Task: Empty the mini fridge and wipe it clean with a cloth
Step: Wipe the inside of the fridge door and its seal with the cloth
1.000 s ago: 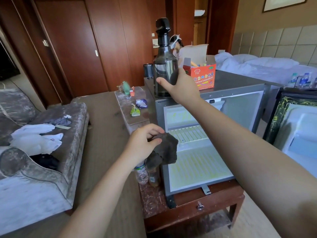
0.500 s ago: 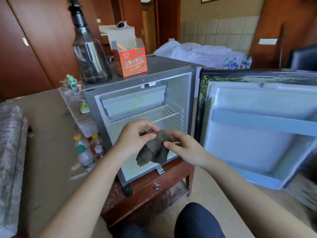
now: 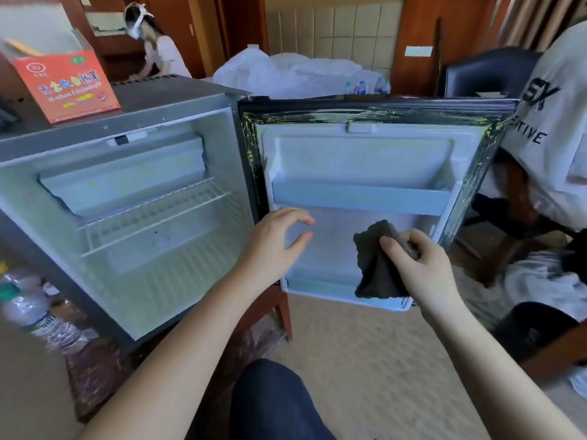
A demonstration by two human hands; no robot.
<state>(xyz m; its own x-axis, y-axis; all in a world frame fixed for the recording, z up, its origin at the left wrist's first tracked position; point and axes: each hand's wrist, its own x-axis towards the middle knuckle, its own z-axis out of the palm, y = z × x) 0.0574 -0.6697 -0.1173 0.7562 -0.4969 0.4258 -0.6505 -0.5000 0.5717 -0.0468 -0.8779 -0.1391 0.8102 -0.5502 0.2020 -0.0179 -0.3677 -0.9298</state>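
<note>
The grey mini fridge [image 3: 178,115] stands open on a low wooden table, its white inside bare except for a wire shelf [image 3: 152,214]. Its door [image 3: 365,160] swings out to the right, with a black seal flecked yellow and an empty door shelf. My right hand [image 3: 419,265] grips a dark grey cloth [image 3: 378,268] in front of the lower half of the door's inner face. My left hand [image 3: 276,246] hovers with spread fingers, holding nothing, between the fridge body and the door.
An orange carton [image 3: 66,85] sits on the fridge top. Plastic bottles [image 3: 28,309] stand at the lower left beside the fridge. A person in a white shirt [image 3: 552,122] stands close behind the door on the right; another person [image 3: 152,49] is at the back. My knee [image 3: 273,398] is below.
The cloth passed from my left hand to my right hand. My right hand let go of the spray bottle on the fridge top. The view swung right toward the open door.
</note>
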